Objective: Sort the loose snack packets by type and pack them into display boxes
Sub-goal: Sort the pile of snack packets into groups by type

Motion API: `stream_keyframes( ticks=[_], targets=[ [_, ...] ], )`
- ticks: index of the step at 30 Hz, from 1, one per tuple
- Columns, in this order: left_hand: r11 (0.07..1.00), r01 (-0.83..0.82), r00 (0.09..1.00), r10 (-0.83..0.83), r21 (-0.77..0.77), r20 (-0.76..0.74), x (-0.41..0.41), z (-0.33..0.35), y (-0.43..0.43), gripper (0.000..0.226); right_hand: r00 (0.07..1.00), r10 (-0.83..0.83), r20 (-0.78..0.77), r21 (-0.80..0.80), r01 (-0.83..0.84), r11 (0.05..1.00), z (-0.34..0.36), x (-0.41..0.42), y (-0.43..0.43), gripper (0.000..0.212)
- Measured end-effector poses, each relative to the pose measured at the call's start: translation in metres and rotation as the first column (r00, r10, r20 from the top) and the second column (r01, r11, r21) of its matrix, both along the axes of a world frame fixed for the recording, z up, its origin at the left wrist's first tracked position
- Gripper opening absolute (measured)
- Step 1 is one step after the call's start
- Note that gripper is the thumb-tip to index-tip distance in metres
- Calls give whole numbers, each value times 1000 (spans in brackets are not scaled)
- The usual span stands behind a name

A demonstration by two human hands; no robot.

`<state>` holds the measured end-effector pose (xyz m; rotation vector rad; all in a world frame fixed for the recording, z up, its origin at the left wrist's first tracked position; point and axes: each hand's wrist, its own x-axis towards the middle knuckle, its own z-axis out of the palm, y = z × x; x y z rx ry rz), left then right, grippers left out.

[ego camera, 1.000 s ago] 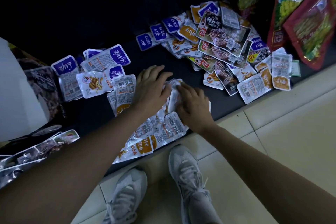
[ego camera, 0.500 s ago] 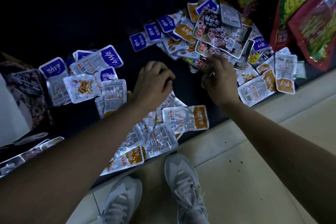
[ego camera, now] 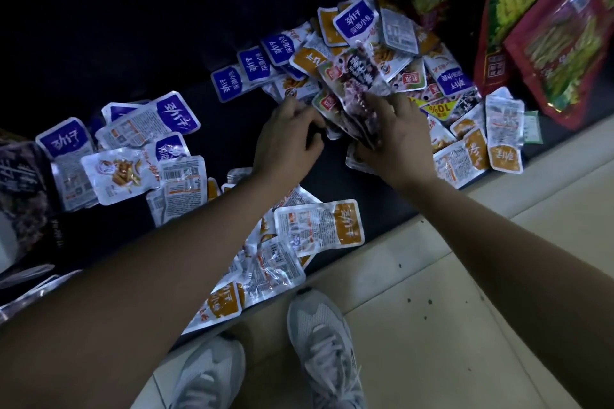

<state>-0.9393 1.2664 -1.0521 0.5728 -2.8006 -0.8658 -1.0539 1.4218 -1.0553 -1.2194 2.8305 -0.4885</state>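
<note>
Gripping the dark packets [ego camera: 357, 76], left hand [ego camera: 289, 139] and right hand [ego camera: 395, 143] are apparently working mid-sort; other snack packets [ego camera: 319, 229] are lying loose, unboxed.

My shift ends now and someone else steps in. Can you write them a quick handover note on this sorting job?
Left hand: fingers curled on the left edge of the dark packets.
Right hand: grips the same bunch from the right.
Where: purple packets lie mostly grouped at the left, orange packets at the front edge, and the mixed pile at the far right. The display box is at the left edge, its inside hidden.
Done: rough groups by colour.
Left: pull out the dark packets, finish the mixed pile, box everything.
</note>
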Motion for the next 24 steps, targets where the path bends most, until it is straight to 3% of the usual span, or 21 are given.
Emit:
stream_keyframes(
  ticks=[2,3,4,6,7,8,9,11,13,15,16,20,22,24],
  targets=[
    [992,-54,996,45,116,80,0,3,3,18,999,14,29,-69,-12,998,2,9,4,72],
    [967,-114,989,88,229,119,-1,5,6,24,999,13,51,-101,-8,995,4,14,5,70],
    [885,-207,976,155,416,156,-2,9,10,31,998,10,68,-130,-1,991,6,18,6,67],
    [519,-357,929,282,777,239,-6,23,18,44,995,20,96,-183,-2,983,9,28,5,62],
    [339,-381,908,313,860,278,-6,28,20,51,994,39,103,-184,-19,983,11,33,4,63],
    [215,-385,896,321,897,308,-6,31,22,58,993,61,104,-164,-44,985,10,37,4,64],
    [149,-388,888,324,909,326,-5,33,23,62,990,89,109,-133,-74,988,9,42,5,65],
    [170,-401,877,356,900,324,1,34,26,61,970,151,192,-137,-126,982,9,48,7,66],
    [322,-439,850,450,839,272,8,28,24,40,921,176,346,-256,-88,963,15,46,8,54],
    [480,-514,816,530,711,231,15,23,14,21,940,128,315,-307,-26,951,13,39,7,43],
    [505,-542,799,558,672,226,19,21,7,20,962,88,260,-284,-11,959,10,34,6,47],
    [513,-597,767,591,617,251,31,24,-11,22,984,-43,173,74,30,997,-5,25,-6,72],
    [529,-586,780,572,614,252,35,25,-13,20,991,-106,79,117,96,988,-6,24,-12,61],
    [514,-574,786,563,637,255,39,26,-14,19,994,-111,-5,38,111,993,-4,22,-15,41]
  ],
)
